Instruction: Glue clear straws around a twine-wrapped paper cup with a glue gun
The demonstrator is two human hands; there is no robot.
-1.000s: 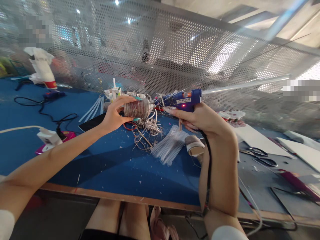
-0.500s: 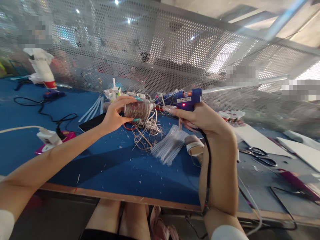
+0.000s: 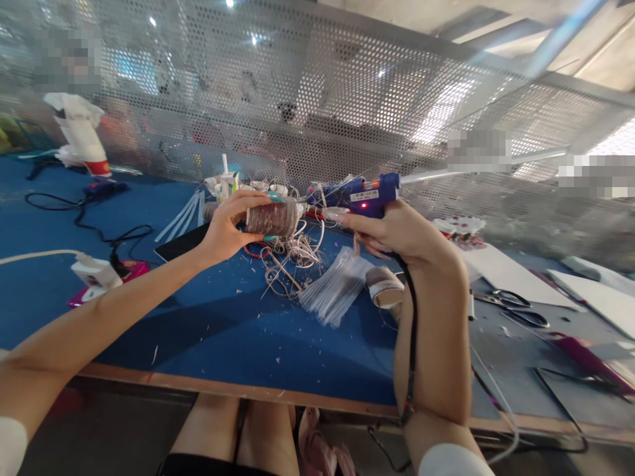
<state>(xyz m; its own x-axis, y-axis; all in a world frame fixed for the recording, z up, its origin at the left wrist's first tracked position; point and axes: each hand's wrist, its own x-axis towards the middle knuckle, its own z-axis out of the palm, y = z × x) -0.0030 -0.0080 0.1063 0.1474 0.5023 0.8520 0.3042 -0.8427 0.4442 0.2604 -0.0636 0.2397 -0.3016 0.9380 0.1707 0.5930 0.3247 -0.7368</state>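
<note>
My left hand [image 3: 233, 221] is closed around a short roll wrapped in brownish-grey cord [image 3: 271, 218], thumb below and fingers above. In my right hand [image 3: 389, 231] is a blue hot glue gun [image 3: 354, 194] with its red light lit and a long clear glue stick out of its back. The gun's nozzle points left at the roll's right end; I cannot tell whether they touch. Under both hands lies a tangle of loose cord [image 3: 297, 251]. Clear glue sticks [image 3: 335, 287] lie in a bundle below the gun, beside another cord-wrapped roll [image 3: 384, 286].
A perforated metal screen [image 3: 278, 86] stands behind the blue table [image 3: 223, 344]. On the left are a white plug [image 3: 96, 272] on a pink power strip and another blue glue gun [image 3: 104, 187]. Scissors [image 3: 516, 304] and white boards [image 3: 516, 274] lie right. A black cable hangs along my right forearm.
Both hands keep nearly the same place and grip. The whole view has shifted very slightly, and a loop of white cord beneath the nozzle looks a little different.
</note>
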